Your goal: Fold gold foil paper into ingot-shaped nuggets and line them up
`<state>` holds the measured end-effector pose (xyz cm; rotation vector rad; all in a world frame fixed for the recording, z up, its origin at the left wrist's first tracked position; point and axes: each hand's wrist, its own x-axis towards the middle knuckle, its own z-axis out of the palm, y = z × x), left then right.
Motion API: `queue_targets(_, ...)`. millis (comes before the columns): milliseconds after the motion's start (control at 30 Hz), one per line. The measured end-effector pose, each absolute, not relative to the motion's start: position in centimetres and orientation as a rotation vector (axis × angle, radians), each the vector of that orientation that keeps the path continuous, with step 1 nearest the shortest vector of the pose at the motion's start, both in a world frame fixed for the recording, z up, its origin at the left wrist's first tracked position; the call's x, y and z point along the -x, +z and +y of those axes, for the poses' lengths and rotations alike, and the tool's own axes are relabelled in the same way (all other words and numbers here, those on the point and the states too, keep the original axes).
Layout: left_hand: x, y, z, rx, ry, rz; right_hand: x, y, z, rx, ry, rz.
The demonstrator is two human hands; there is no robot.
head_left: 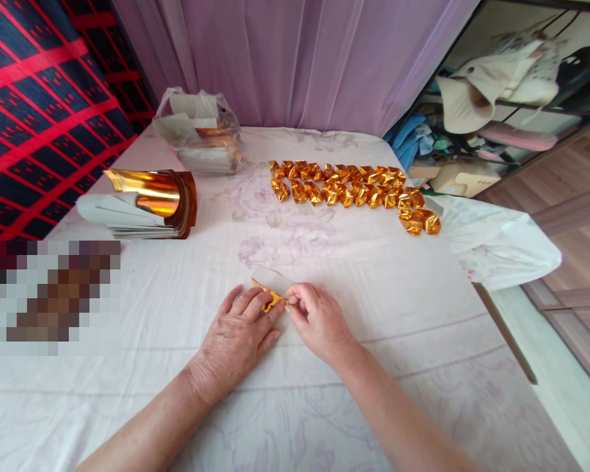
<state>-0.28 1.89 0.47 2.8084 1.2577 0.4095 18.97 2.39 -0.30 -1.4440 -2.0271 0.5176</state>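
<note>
A small sheet of gold foil paper (274, 301), partly folded, lies on the cloth in front of me, with its pale grey backing showing at the far side. My left hand (240, 328) presses on it from the left, fingers bent over the foil and holding it down. From the right, my right hand (319, 321) pinches the paper's edge between thumb and curled fingertips. The fingers cover part of the folds. Beyond my hands, several folded gold foil pieces (347, 190) sit in rows toward the far right of the table.
A curled stack of gold foil sheets (152, 203) stands at the left. Behind it is a clear plastic bag (201, 134) of more sheets. A floral cloth covers the table (295, 242). At its right edge lies a white plastic bag (506, 242); shelves hold a cap (472, 92).
</note>
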Motion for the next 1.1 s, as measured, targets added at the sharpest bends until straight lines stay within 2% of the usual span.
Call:
queue_targets(300,1.0,0.2,2.3,-2.850,0.402,1.188,-18.8,-0.4,2.5,1.491,0.572,-2.049)
queue_targets(600,3.3,-0.1,3.4,-2.948,0.343,0.933,-18.7,-0.7,2.8,1.502,0.556,-2.042)
queue_targets(1100,2.7,0.0,3.1,-2.928,0.323,1.036,-17.7,-0.5,2.8,1.596,0.474,-2.038)
